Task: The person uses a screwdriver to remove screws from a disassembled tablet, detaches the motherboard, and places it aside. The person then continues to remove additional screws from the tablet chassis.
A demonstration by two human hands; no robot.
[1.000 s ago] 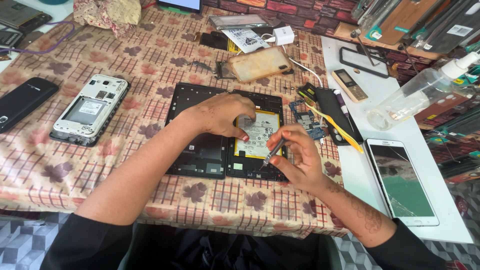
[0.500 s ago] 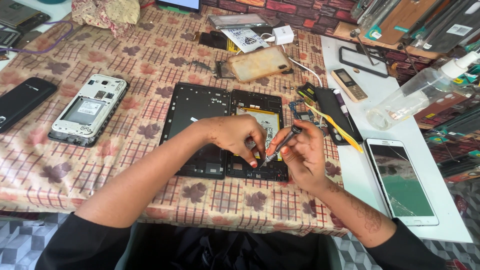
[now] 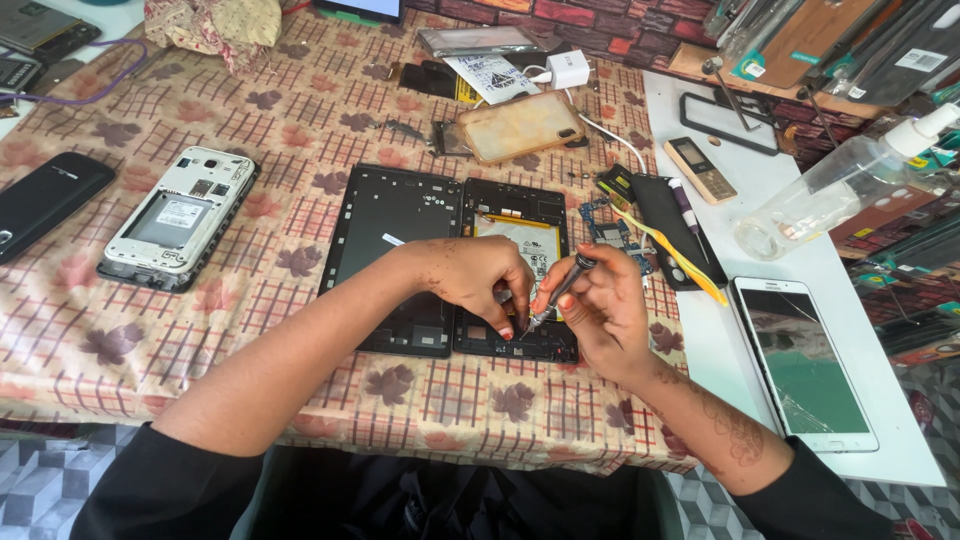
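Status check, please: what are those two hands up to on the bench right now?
Right hand holds screwdriver, tip down on opened tablet. Left hand steadies the tablet's lower edge. Nothing blocking.

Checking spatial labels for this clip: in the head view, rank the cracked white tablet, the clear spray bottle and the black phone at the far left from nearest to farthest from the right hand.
From the right hand:
1. Cracked white tablet, just to its right.
2. Clear spray bottle, upper right.
3. Black phone, far left edge.
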